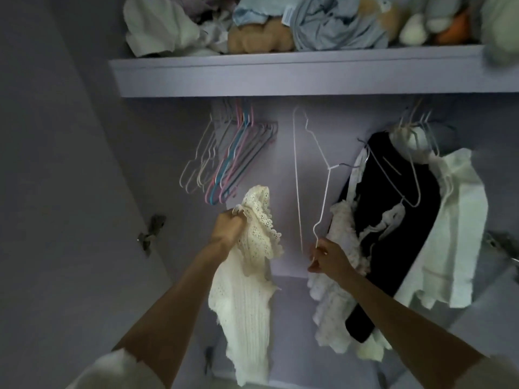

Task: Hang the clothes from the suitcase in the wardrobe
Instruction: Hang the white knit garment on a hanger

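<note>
I look up into a lilac wardrobe [280,153]. My left hand [229,230] grips the top of a cream lace-trimmed knit garment [250,301], which hangs down below the fist. My right hand [327,258] pinches the lower end of a white wire hanger [311,175] that still hooks up under the shelf, in the gap between the two groups of hangers. The suitcase is out of view.
Several empty pink, blue and white hangers [224,164] hang at the left. At the right hang a black garment [390,220] and white clothes [455,234]. The shelf [280,71] above carries piled clothes and soft toys. Door hinges show at both sides.
</note>
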